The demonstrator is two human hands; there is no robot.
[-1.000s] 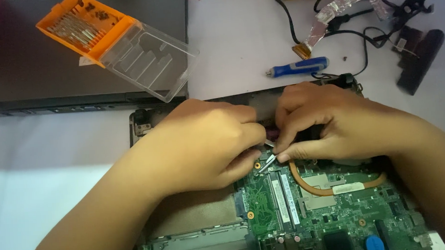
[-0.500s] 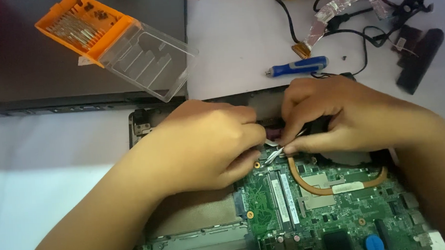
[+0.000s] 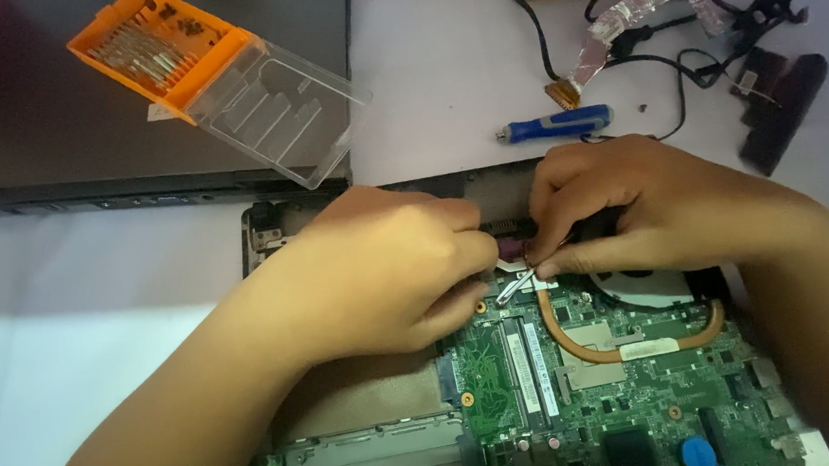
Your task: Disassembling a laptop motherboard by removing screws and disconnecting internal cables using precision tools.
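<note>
Metal bracket [image 3: 515, 285] is pinched between right hand [image 3: 634, 207] fingertips, steadied beside curled left hand [image 3: 388, 271] above motherboard [image 3: 567, 384].

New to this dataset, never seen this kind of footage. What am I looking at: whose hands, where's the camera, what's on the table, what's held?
There is no robot here. A person works with two bare hands, and the single camera sits on their head, looking down.

Both hands meet over an opened laptop, its green circuit board and copper heat pipe exposed. The left hand is curled, fingers pressed near the top edge of the board. The right hand pinches a small metal piece there; what exactly it is, I cannot tell.

On the white table lie an orange bit case with its clear lid open, a blue-handled screwdriver, loose black cables and a dark laptop cover.
</note>
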